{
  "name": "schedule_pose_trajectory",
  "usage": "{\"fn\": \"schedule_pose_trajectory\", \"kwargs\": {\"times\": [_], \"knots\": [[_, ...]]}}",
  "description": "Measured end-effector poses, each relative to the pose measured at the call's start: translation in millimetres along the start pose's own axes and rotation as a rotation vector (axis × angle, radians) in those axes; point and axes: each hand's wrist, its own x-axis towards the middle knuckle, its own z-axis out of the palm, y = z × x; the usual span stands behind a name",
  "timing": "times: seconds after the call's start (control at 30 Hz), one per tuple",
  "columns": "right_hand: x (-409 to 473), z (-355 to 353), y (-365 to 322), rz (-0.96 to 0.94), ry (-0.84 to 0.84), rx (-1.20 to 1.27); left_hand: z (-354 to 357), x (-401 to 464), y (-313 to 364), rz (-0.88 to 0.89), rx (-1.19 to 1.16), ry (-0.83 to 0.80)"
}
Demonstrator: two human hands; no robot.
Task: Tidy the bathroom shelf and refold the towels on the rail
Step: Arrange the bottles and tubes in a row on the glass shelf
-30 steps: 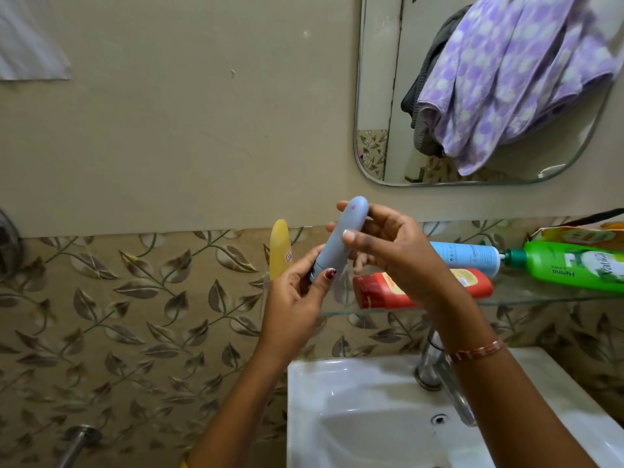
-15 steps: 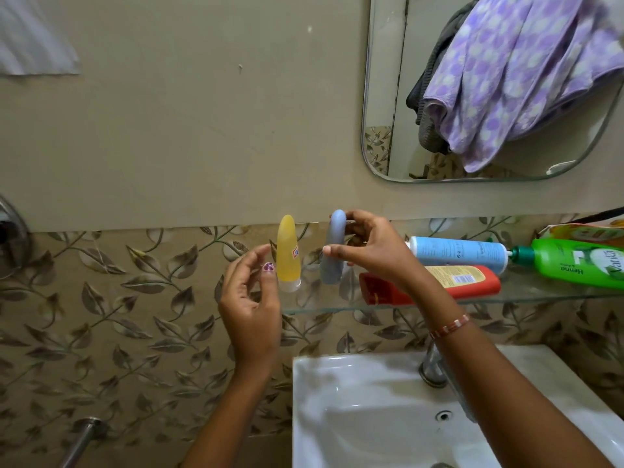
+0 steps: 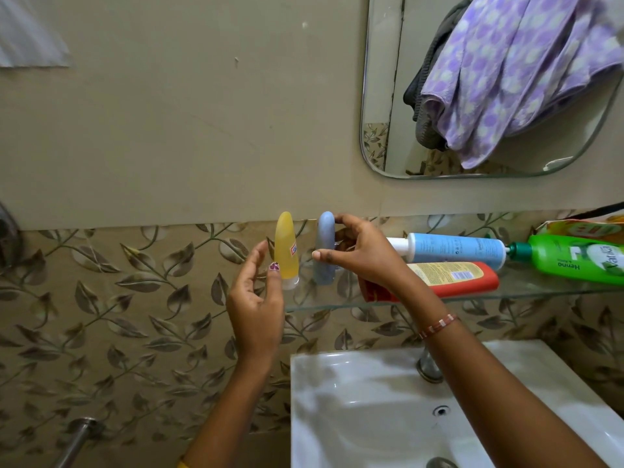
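A grey-blue tube (image 3: 325,248) stands upright on the left end of the glass shelf (image 3: 506,293), beside an upright yellow tube (image 3: 286,249). My right hand (image 3: 361,255) holds the grey-blue tube between thumb and fingers. My left hand (image 3: 258,298) hovers just left of the yellow tube, fingers relaxed, holding nothing. A light blue bottle (image 3: 456,248), a red bottle (image 3: 449,278) and a green bottle (image 3: 574,258) lie on their sides further right on the shelf. A purple spotted towel (image 3: 513,79) shows in the mirror (image 3: 378,96).
A white sink (image 3: 371,417) with a metal tap (image 3: 429,366) sits below the shelf. An orange packet (image 3: 580,228) lies at the shelf's far right. A grey cloth (image 3: 425,96) hangs behind the purple towel in the reflection. A metal pipe (image 3: 76,440) juts out low left.
The grey-blue tube went from both hands to standing upright on the shelf beside the yellow tube. My left hand let go and moved left; my right hand keeps hold.
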Motion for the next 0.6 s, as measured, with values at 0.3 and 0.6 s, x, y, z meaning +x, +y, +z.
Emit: {"fn": "schedule_pose_trajectory", "kwargs": {"times": [0.3, 0.6], "knots": [[-17.9, -25.5, -15.6, 0.003, 0.108, -0.053, 4.9, -16.9, 30.3, 0.355, -0.044, 0.002], [-85.2, -94.1, 12.3, 0.157, -0.12, -0.556, 54.1, -61.7, 23.3, 0.058, -0.094, -0.417]]}}
